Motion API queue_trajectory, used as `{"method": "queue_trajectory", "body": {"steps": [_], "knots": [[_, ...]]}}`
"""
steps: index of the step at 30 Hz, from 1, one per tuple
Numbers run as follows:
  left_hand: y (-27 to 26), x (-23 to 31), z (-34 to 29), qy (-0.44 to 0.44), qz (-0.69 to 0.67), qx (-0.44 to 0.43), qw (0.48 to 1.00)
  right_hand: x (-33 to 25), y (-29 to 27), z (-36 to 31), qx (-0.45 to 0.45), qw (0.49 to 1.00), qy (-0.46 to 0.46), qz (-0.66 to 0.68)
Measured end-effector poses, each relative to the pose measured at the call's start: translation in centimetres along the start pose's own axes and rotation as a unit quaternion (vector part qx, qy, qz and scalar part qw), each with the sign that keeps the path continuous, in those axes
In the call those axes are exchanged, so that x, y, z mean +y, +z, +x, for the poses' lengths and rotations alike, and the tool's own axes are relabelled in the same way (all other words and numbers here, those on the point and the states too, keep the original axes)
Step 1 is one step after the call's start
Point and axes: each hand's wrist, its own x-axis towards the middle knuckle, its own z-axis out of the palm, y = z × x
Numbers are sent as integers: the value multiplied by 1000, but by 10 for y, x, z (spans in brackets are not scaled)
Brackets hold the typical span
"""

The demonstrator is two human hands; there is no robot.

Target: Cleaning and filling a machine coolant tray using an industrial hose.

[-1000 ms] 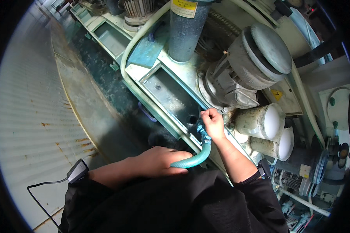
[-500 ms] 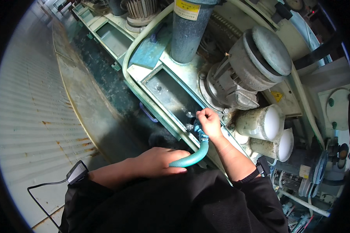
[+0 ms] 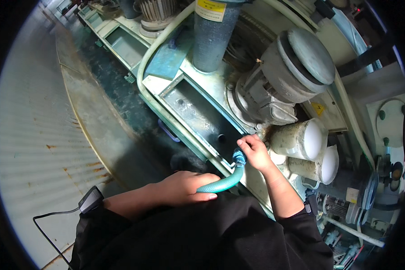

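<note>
Clamping green hose [image 3: 227,183] w/ L hand [image 3: 182,188] by near end of tank [image 3: 195,119]; bunching up R hand [image 3: 256,152] at blue nozzle [image 3: 239,157], can't tell if gripping. Poss. risking splash over rim if tilting nozzle or loosening L grip.

Two hands [image 3: 182,187] [image 3: 256,153], one hose [image 3: 224,184] (perhaps three troughs [image 3: 198,114]).

The left grip [image 3: 181,186] holds a green hose [image 3: 227,183], the right grip [image 3: 256,153] near its fitting [image 3: 239,158].
</note>
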Motion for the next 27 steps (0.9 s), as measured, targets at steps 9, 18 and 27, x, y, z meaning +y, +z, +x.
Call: {"method": "queue_trajectory", "body": {"steps": [9,18,27], "knots": [[-5,6,8,-38,-1,-53,998,-38,-4,8,-32,970,149,-191],[-5,0,3,-15,-11,-40,999,-17,7,1,10,978,106,-178],[-5,-4,2,24,-28,-21,999,-15,10,1,17,978,91,-185]]}}
